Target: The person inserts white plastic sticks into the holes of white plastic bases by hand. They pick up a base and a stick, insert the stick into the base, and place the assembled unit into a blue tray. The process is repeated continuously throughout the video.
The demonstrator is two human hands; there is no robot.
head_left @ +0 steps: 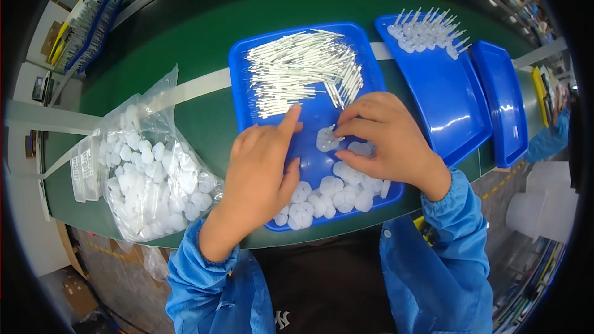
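Over a blue tray point(237, 80) my right hand point(390, 139) pinches at the edge of a translucent white plastic disc point(326, 140); its fingertips partly cover the piece. My left hand point(258, 164) is open, with the index finger stretched toward thin white rods point(291, 68) and the thumb apart. Those rods lie in a loose heap across the tray's far half, several with fine dark tips. Along the near edge of the same tray, more white scalloped discs point(331, 198) are piled, some hidden under my right hand.
To the left lies a clear plastic bag point(148, 179) full of white discs. At right, a second blue tray point(442, 111) holds discs with rods standing up from them point(427, 34). Another blue tray point(502, 105) sits beside it. All rest on a green table point(204, 120).
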